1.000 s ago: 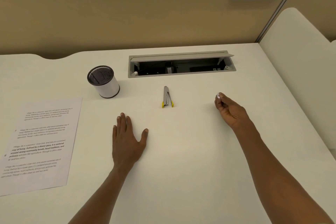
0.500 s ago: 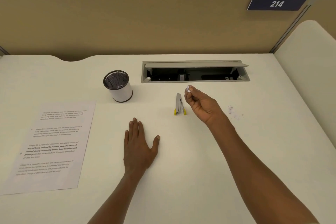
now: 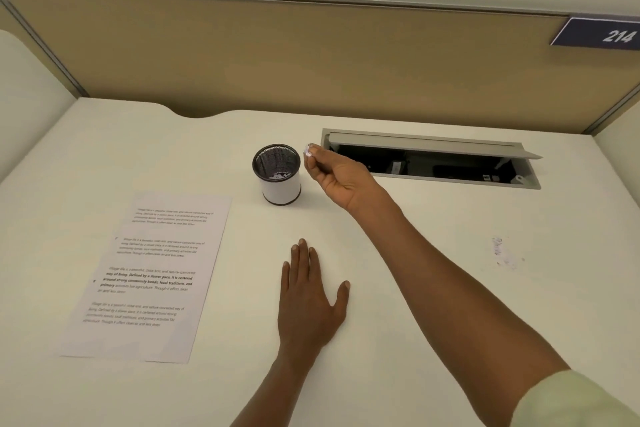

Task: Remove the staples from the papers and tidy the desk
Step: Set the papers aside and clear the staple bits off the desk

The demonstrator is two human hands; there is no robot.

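My right hand (image 3: 337, 180) hovers just right of the mesh pen cup (image 3: 280, 184), level with its rim. Thumb and fingertips pinch a tiny pale bit (image 3: 307, 151), too small to identify. The cup is white with a dark mesh lining and has some small pale bits at its bottom. My left hand (image 3: 310, 302) lies flat on the white desk, fingers straight, holding nothing. A printed paper sheet (image 3: 149, 274) lies to the left of that hand. The grey and yellow staple remover is out of sight, where my right forearm crosses the desk.
An open grey cable hatch (image 3: 429, 140) is sunk into the desk behind my right hand. A faint smudge of small specks (image 3: 500, 250) marks the desk at the right. A tan partition (image 3: 311, 55) with a 214 sign (image 3: 602, 36) closes the back.
My right hand has carried the pinched bit leftward, from the right of the desk past the staple remover to the cup's rim. My left hand stays flat on the desk.
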